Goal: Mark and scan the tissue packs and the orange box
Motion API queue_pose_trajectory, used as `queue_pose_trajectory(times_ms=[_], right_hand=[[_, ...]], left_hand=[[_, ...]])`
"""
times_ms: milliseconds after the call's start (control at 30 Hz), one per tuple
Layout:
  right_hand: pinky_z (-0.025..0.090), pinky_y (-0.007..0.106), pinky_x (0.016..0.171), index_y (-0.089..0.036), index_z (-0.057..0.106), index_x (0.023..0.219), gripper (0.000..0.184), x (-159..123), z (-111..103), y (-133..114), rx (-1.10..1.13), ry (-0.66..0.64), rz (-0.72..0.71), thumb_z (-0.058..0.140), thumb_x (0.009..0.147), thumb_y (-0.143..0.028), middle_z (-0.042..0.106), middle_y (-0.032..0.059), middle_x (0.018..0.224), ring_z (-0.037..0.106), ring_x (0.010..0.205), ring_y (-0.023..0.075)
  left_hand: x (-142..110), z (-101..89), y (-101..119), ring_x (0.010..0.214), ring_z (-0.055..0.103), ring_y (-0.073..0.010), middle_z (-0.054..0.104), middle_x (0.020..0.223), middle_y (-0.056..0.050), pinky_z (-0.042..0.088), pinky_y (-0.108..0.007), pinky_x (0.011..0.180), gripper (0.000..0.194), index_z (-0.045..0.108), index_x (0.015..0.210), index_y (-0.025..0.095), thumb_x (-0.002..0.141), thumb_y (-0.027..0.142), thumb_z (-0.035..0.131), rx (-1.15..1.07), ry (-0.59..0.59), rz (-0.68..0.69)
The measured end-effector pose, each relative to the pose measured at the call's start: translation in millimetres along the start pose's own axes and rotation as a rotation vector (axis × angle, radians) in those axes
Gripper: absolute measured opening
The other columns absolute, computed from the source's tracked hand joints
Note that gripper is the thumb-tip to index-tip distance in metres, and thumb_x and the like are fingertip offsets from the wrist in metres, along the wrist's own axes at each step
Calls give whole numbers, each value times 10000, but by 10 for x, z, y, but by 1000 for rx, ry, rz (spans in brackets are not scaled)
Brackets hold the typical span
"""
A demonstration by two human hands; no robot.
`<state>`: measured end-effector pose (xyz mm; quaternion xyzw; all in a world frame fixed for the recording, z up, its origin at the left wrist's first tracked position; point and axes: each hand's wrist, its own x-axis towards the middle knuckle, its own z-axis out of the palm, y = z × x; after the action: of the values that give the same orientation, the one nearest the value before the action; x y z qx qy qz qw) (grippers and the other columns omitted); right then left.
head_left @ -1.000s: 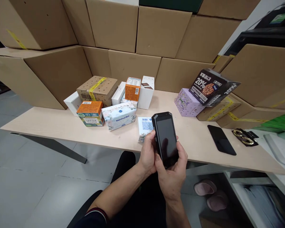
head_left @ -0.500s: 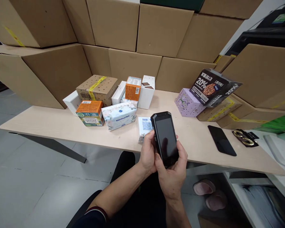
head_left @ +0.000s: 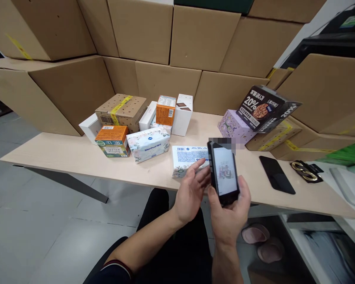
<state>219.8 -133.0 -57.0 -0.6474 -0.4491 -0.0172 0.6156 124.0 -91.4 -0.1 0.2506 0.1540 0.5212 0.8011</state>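
Pale wooden table point(head_left: 77, 159) is running across the scene, stacked cardboard boxes point(head_left: 204, 39) standing along its far side. Clock directions are being taken from the black phone point(head_left: 225, 173), twelve pointing away from the wearer.

Right hand point(head_left: 229, 217): at six, is grasping the phone's lower end, thumb and fingers wrapping opposite edges. Phone is tilting above the table's front edge; its screen is glowing, content blurred.

Left hand point(head_left: 191, 197): at eight, is holding nothing, fingers loosely spread beside the phone; whether they are touching it, cannot tell.

Nearer tissue pack point(head_left: 185, 157) is lying between nine and ten, partly hidden by fingers. Manhua-labelled pack point(head_left: 149, 144) is lying farther out that way, an orange-and-green box point(head_left: 112, 138) sitting just beyond. White carton point(head_left: 181, 118) is standing at eleven. Dark printed carton point(head_left: 256, 110) is tilting at one, overlapping a purple box point(head_left: 233, 128). Flat black slab point(head_left: 277, 174) is lying at three; pink slippers point(head_left: 256, 233) are resting below, at five.
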Motion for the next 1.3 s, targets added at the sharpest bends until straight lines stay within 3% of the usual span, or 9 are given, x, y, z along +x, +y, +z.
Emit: queue_pose_trajectory(times_ms=[167,233,300,433,567,700,967,1100,1300], right_hand=[[442,606,1109,-159,491,1493,836,297,-234,226,-267,150,-43,795,772,-453,586,205,1403,551,1334,382],[440,626,1085,-118,524,1467,827,403,-339,365,-381,153,-91,782,768,-477,619,232,1350,563,1297,414],[436,652,1057,-86,552,1437,818,483,-420,535,-471,121,-131,755,769,-513,646,247,1281,588,1229,430],[427,677,1013,-88,576,1412,788,547,-472,853,-580,27,-129,681,794,-567,646,232,1187,591,1137,418],[433,661,987,-98,543,1436,773,548,-449,978,-605,-59,-83,662,815,-542,612,226,1180,558,1122,400],[416,674,998,-123,497,1466,758,579,-451,949,-617,-94,-13,639,848,-539,581,234,1248,527,1163,395],[398,654,1112,-163,464,1493,737,614,-431,611,-500,-127,-153,617,915,-595,546,220,1419,479,1350,373],[469,581,1117,-244,341,1574,721,590,-259,327,-342,-301,-318,629,954,-471,541,171,1448,513,1373,315],[570,576,1023,-327,150,1630,908,588,-80,47,-336,-590,-500,701,909,-306,247,175,1675,465,1443,356]], left_hand=[[-85,-328,51,1189,642,-260,713,1267,-86,461,-426,1054,384,685,1239,247,974,482,537,467,-87,562],[-40,-509,141,1174,617,-245,701,1213,-70,467,-412,1031,330,680,1251,269,972,389,550,645,-43,854],[36,-686,258,1212,587,-254,667,1241,-71,465,-416,1026,367,644,1292,288,927,316,618,845,32,978],[201,-931,478,1375,481,-325,498,1495,-124,410,-502,1115,681,474,1456,280,828,367,723,1108,136,696],[337,-1005,592,1536,292,-337,328,1643,-122,246,-531,1260,891,329,1558,298,794,363,782,1102,62,342],[433,-996,645,1592,205,-326,223,1709,-119,186,-535,1295,1083,154,1626,334,780,360,829,1034,-75,194],[494,-982,623,1538,332,-353,318,1664,-142,256,-560,1271,1124,230,1606,313,703,367,896,1061,-45,195],[497,-981,614,1506,383,-341,422,1587,-137,332,-518,1244,1043,350,1533,294,661,364,919,959,-42,296],[407,-910,750,1322,567,-331,612,1357,-116,487,-483,1103,992,424,1469,278,620,368,929,818,1,309]])
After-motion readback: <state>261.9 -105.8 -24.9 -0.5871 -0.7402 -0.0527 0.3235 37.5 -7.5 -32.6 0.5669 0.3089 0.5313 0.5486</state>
